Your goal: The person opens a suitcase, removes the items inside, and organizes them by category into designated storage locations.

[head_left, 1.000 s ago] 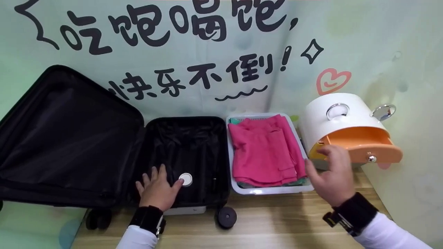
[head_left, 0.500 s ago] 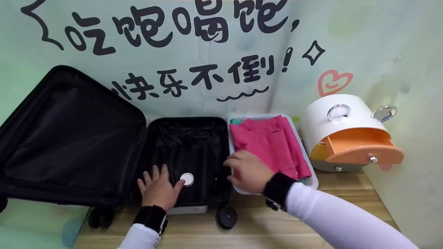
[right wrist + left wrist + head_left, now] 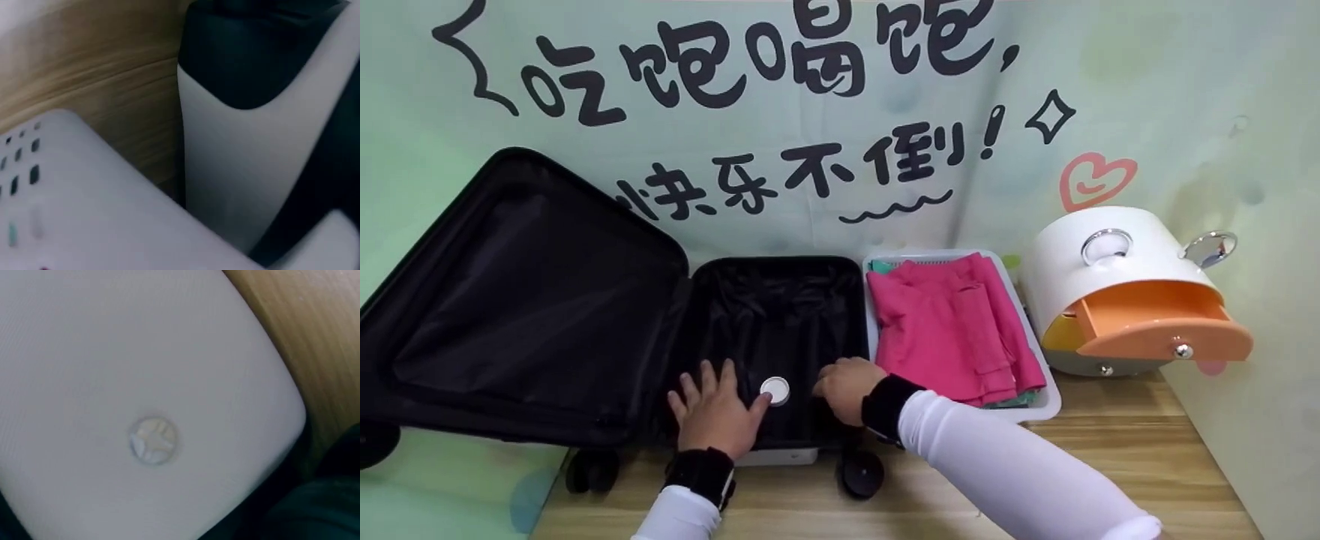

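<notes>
A black-lined suitcase (image 3: pixel 780 322) lies spread open on the table, its lid (image 3: pixel 517 300) leaning to the left. My left hand (image 3: pixel 718 412) is over the left part of the base with fingers spread, its thumb tip overlapping a small white round disc (image 3: pixel 775 390). On the base's right side, my right hand (image 3: pixel 851 390) reaches over the rim with bent fingers. Its fingertips point down into the case, and I cannot tell whether they pinch anything. Neither hand shows in the wrist views. The left wrist view has a pale panel (image 3: pixel 112 371) with a round emblem (image 3: pixel 153 440).
Beside the suitcase stands a white basket (image 3: pixel 1050 401) with a folded pink garment (image 3: pixel 937 330) on top. Farther right is a white rounded drawer box (image 3: pixel 1102 262) with its orange drawer (image 3: pixel 1177 337) pulled out. Black wheels (image 3: pixel 861 474) stick out at the suitcase's front.
My right hand has moved left from beside the orange drawer, across the pink garment, to the suitcase's right side. My left hand keeps its place by the disc. The head view has shifted slightly.
</notes>
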Demonstrator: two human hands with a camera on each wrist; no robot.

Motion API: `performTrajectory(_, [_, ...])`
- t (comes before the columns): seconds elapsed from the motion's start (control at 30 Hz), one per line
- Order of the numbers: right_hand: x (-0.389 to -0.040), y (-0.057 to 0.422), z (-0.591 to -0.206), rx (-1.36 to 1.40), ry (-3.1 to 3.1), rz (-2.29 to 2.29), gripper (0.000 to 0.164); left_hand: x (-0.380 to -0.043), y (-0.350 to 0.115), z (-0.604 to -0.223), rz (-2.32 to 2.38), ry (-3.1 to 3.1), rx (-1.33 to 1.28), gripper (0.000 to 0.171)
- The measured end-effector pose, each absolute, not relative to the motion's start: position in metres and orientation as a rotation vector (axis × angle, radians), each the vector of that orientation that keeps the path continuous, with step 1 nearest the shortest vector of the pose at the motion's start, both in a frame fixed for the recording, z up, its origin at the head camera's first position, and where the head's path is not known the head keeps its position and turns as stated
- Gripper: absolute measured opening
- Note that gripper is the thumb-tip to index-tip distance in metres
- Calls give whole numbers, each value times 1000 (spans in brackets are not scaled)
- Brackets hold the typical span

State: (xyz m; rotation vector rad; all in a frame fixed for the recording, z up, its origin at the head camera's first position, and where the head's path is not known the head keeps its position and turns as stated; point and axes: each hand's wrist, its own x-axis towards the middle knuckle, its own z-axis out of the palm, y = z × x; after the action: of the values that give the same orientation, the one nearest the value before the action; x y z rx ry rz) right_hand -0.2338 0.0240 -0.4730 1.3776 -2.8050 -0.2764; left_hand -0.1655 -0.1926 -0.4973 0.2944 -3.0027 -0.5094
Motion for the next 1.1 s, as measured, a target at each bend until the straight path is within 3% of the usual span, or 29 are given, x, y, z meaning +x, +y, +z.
performTrajectory(0.37, [-228,8,-487,1218,-2950,-718,13,-165,-190,-503,-486,-2986,283,92])
performTrajectory(1.1, [-229,-1,-486,1109,-3030,-843,14,-165,-192,-502,-477,-3007,306,96])
